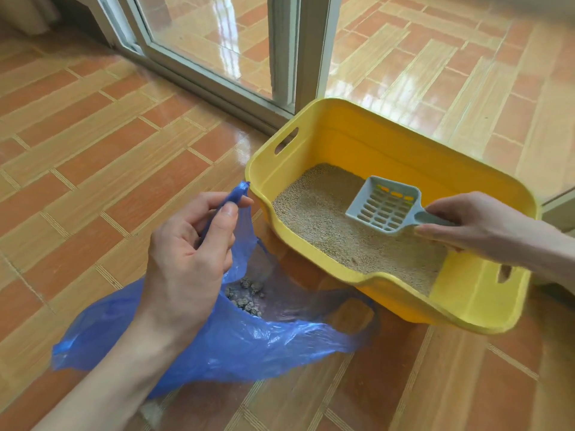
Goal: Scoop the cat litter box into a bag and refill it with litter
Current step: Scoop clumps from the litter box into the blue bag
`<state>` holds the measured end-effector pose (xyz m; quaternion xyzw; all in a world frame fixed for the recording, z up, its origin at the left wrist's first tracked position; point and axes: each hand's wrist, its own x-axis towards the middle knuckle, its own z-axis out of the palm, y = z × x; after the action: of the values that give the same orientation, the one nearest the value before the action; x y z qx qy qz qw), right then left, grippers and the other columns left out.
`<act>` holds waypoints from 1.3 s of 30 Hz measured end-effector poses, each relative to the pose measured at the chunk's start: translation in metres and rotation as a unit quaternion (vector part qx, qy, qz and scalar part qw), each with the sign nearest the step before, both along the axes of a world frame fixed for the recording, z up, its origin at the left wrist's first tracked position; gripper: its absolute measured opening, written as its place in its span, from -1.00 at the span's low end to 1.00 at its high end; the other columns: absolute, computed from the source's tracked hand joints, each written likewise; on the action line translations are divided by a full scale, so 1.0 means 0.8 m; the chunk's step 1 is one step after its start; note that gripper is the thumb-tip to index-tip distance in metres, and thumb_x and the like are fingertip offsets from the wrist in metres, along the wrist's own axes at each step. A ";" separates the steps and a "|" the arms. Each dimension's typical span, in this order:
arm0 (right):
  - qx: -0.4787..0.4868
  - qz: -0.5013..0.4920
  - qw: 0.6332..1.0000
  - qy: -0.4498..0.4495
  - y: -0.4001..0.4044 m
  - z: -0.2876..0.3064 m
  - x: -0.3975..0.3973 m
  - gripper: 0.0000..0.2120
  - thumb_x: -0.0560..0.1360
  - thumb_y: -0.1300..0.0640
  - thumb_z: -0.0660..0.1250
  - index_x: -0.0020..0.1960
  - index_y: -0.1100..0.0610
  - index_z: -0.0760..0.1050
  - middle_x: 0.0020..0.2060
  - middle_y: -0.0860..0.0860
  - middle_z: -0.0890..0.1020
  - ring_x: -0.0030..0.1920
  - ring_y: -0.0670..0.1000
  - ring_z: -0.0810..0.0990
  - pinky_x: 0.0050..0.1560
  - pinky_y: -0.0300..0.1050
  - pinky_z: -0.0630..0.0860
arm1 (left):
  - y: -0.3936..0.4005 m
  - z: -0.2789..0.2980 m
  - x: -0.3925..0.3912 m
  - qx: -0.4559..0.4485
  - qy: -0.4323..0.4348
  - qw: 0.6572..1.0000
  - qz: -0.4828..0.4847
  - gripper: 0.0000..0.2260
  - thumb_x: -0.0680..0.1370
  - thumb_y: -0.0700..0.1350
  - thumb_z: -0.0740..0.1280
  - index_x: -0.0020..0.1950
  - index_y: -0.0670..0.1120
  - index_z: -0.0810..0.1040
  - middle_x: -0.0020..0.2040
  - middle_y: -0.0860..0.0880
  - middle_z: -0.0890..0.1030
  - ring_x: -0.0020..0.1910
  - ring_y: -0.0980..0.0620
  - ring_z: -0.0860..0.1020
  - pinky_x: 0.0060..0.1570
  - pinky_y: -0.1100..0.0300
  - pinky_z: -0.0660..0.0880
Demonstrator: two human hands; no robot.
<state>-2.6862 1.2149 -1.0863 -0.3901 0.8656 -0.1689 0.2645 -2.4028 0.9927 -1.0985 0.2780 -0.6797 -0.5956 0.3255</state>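
Note:
A yellow litter box (348,129) stands on the tiled floor, with beige litter (326,219) spread over its bottom. My right hand (473,225) grips the handle of a grey slotted scoop (385,205), which hovers empty just above the litter. To the left of the box a blue plastic bag (249,334) lies open on the floor. My left hand (189,247) pinches one bag handle and lifts it, holding the mouth open. Grey litter clumps (245,295) lie inside the bag.
A sliding glass door with a pale frame (280,51) runs behind the box, its track (199,79) crossing the floor. Glossy orange tiles (93,144) surround everything. A small pale patch of spilled litter (152,413) sits near the bottom edge.

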 end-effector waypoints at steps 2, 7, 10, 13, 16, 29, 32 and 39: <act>0.047 -0.011 0.999 0.000 0.019 -0.009 -0.014 -0.92 0.58 0.00 0.38 0.00 -0.01 0.54 -0.42 -0.21 0.64 -0.45 -0.16 0.55 -0.53 -0.34 0.39 | 0.000 -0.001 0.000 0.000 0.003 1.000 -0.004 -0.82 0.65 -0.10 0.27 0.07 -0.07 0.67 -0.44 0.12 0.28 -0.49 0.04 0.17 -0.47 0.22 0.16; 0.170 0.021 0.979 0.112 0.055 -0.035 -0.035 -0.82 0.58 -0.04 0.37 0.04 0.06 0.53 -0.26 -0.11 0.62 -0.34 -0.10 0.56 -0.42 -0.29 0.43 | 0.000 -0.003 -0.003 0.009 0.003 1.000 -0.003 -0.81 0.69 -0.16 0.24 0.08 -0.10 0.66 -0.46 0.15 0.25 -0.49 0.06 0.16 -0.50 0.26 0.15; 0.208 0.061 0.957 0.191 0.065 -0.050 -0.044 -0.75 0.58 -0.11 0.35 0.06 0.07 0.56 -0.18 -0.08 0.62 -0.22 -0.04 0.59 -0.26 -0.17 0.46 | 0.000 -0.003 -0.005 0.008 0.000 1.000 0.000 -0.81 0.68 -0.16 0.24 0.09 -0.10 0.66 -0.46 0.13 0.25 -0.49 0.06 0.15 -0.50 0.27 0.16; 0.253 0.108 0.912 0.305 0.068 -0.064 -0.044 -0.76 0.61 -0.18 0.27 0.03 -0.03 0.55 -0.23 -0.13 0.56 -0.09 0.01 0.57 -0.12 -0.07 0.32 | 0.001 -0.002 -0.005 0.006 0.001 1.000 -0.002 -0.81 0.68 -0.17 0.24 0.08 -0.11 0.66 -0.46 0.13 0.26 -0.50 0.07 0.16 -0.51 0.27 0.16; 0.257 0.099 0.901 0.336 0.063 -0.073 -0.046 -0.76 0.58 -0.17 0.28 -0.04 -0.03 0.61 -0.24 -0.09 0.62 -0.12 0.02 0.55 -0.13 -0.06 0.24 | 0.003 0.001 -0.004 0.010 0.001 1.000 -0.003 -0.81 0.68 -0.17 0.24 0.08 -0.11 0.66 -0.46 0.12 0.26 -0.50 0.07 0.17 -0.51 0.28 0.17; 0.297 0.084 0.906 0.290 0.049 -0.038 -0.027 -0.47 0.62 -0.34 0.02 0.39 -0.08 0.46 0.14 -0.07 0.67 0.17 0.04 0.54 0.10 -0.02 0.35 | 0.005 0.004 -0.005 0.005 -0.004 1.000 -0.005 -0.81 0.69 -0.17 0.24 0.09 -0.11 0.66 -0.46 0.13 0.26 -0.50 0.06 0.17 -0.50 0.29 0.17; 0.236 0.100 0.920 0.298 0.029 -0.016 0.000 -0.38 0.60 -0.34 -0.14 0.50 -0.09 0.32 0.34 -0.10 0.56 0.29 0.03 0.50 0.23 0.01 0.37 | 0.004 0.006 -0.004 0.006 -0.003 1.000 0.000 -0.81 0.69 -0.16 0.24 0.09 -0.10 0.66 -0.46 0.12 0.27 -0.50 0.06 0.17 -0.50 0.27 0.18; -0.028 0.202 0.939 0.277 -0.040 0.032 0.083 -0.49 0.63 -0.28 0.01 0.42 -0.02 0.38 0.32 -0.08 0.53 0.26 0.01 0.50 0.18 0.02 0.45 | -0.001 0.016 0.003 -0.006 -0.007 1.000 0.005 -0.81 0.71 -0.17 0.23 0.09 -0.11 0.65 -0.45 0.12 0.29 -0.49 0.05 0.20 -0.46 0.18 0.18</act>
<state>-2.6201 1.1825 -1.0609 -0.5952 0.8027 -0.0218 0.0319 -2.4006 0.9919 -1.0854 0.2838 -0.6840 -0.5879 0.3255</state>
